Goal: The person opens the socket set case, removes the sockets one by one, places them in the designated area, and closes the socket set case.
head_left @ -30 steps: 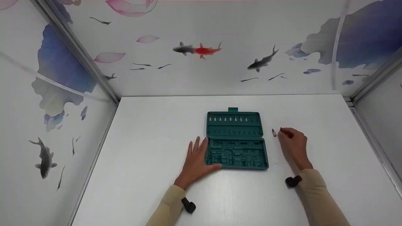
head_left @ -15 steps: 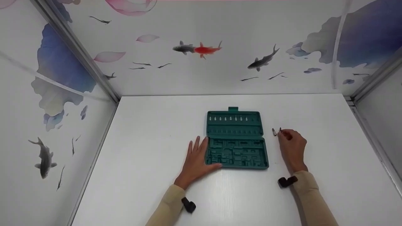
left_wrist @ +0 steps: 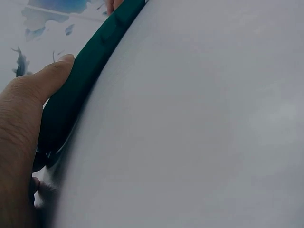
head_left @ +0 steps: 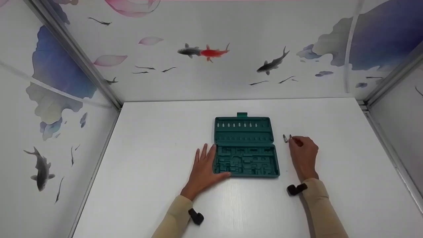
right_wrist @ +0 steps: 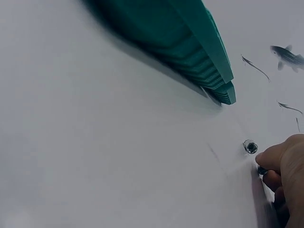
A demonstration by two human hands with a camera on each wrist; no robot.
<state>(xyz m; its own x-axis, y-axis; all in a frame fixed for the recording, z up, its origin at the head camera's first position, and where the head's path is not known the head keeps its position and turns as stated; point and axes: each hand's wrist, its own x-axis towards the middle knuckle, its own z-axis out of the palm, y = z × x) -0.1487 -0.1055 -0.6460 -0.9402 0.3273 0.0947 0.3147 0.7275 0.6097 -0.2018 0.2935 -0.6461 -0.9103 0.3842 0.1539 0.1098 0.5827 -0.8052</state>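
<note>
A green plastic tool case [head_left: 244,143] lies unfolded on the white table. My left hand [head_left: 202,170] rests against its left front corner with the fingers straight; the thumb reaches along the front edge, also seen against the green wall in the left wrist view. Right of the case, my right hand [head_left: 303,155] pinches a small dark metal bit [right_wrist: 261,170] between thumb and forefinger, close over the table. Most of that bit is hidden by the fingers. Just left of it lies a small silver socket [right_wrist: 250,147] with a hollow end.
Moulded slots fill the case's near half. A row of small light-coloured pegs [head_left: 236,125] lines its far half, behind which a latch tab [head_left: 242,114] sticks out. White walls [head_left: 211,79] printed with fish and petals enclose the table [head_left: 158,132].
My right wrist has swung a little to the left while the fingertips stay at the bit. The head view has shifted slightly. My left hand keeps its place on the case.
</note>
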